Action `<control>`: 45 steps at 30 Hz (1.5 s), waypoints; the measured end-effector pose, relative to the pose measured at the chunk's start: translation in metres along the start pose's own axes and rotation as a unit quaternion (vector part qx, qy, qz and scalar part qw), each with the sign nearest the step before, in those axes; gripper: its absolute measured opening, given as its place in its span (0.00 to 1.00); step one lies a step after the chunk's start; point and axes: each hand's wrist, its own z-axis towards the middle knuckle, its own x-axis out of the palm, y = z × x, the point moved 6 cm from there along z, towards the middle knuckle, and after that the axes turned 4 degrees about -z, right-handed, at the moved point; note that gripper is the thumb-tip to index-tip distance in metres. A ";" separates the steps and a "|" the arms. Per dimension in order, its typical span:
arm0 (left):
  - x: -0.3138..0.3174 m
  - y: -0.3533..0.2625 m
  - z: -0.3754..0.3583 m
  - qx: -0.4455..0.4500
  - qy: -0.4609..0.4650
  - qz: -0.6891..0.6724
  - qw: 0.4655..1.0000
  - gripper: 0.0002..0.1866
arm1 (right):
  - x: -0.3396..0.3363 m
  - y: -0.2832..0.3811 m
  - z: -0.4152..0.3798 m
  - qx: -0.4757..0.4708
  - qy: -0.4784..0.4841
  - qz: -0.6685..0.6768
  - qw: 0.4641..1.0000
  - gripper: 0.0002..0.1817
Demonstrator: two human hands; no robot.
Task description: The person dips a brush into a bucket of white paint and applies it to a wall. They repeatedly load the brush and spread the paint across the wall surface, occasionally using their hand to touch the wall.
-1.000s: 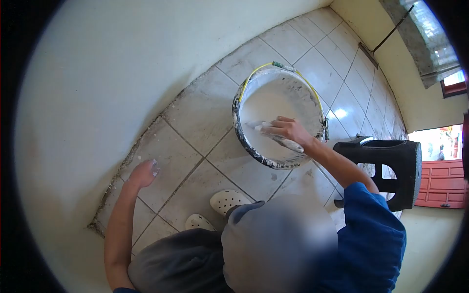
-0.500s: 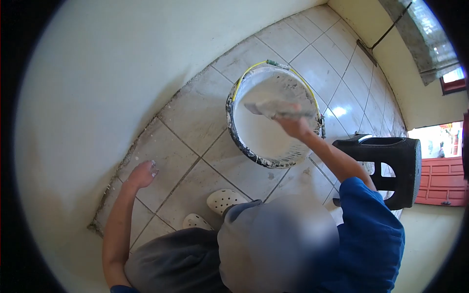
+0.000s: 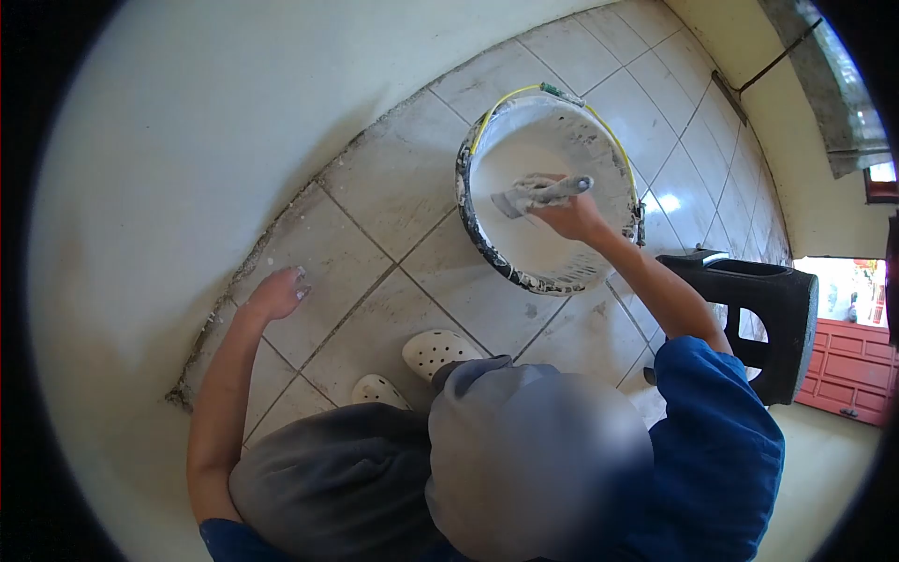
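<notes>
A round bucket (image 3: 482,246) with a black, paint-smeared rim and a yellow wire handle stands on the tiles, with whitish paint (image 3: 510,164) inside. Over the bucket's opening, my right hand (image 3: 569,217) is closed around the handle of a paint-coated brush (image 3: 552,190). The brush's head points left, over the paint; whether it touches the surface is hard to tell. My left hand (image 3: 279,292) is off to the left above the floor near the wall, its fingers curled and spotted with white. What that hand holds, if anything, cannot be made out.
A black plastic stool (image 3: 796,318) lies behind my right forearm. The pale wall (image 3: 187,169) runs along the left and meets the tiled floor (image 3: 384,197). Below are cream clogs (image 3: 438,353). Far right are a red door (image 3: 847,370) and a grey curtain (image 3: 829,89).
The brush has turned in my right hand, its handle end now tilted up towards the camera. My left hand has shifted slightly up and right. The whole view has shifted a little.
</notes>
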 end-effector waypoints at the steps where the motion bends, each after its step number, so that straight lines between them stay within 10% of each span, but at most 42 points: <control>1: 0.000 -0.001 0.000 0.007 -0.002 0.008 1.000 0.18 | 0.001 0.003 -0.002 0.037 0.014 0.007 0.999 0.17; 6: 0.006 0.017 -0.003 0.017 -0.031 0.023 0.999 0.18 | -0.013 -0.024 -0.021 0.447 0.031 0.219 0.867 0.14; 13: 0.011 0.019 0.000 0.013 -0.034 0.035 0.999 0.19 | -0.042 0.007 -0.019 0.375 -0.195 0.590 0.689 0.16; 19: 0.013 0.014 -0.003 -0.028 0.017 0.027 0.999 0.18 | -0.015 0.112 0.019 0.173 -0.238 0.666 0.685 0.17; 24: 0.015 0.028 -0.008 -0.030 -0.017 -0.006 0.999 0.14 | 0.097 0.179 0.070 0.197 -0.230 0.612 0.731 0.20; 32: 0.005 0.040 -0.025 -0.050 -0.018 0.005 0.999 0.17 | 0.281 0.148 0.139 0.319 -0.260 0.631 0.658 0.25; 42: 0.010 0.054 -0.043 -0.106 -0.005 0.017 0.994 0.21 | 0.126 0.210 0.162 0.100 -0.310 0.683 0.654 0.24; 45: 0.009 0.052 -0.034 -0.091 0.000 0.022 0.996 0.21 | 0.180 0.176 0.169 0.225 -0.312 0.677 0.628 0.22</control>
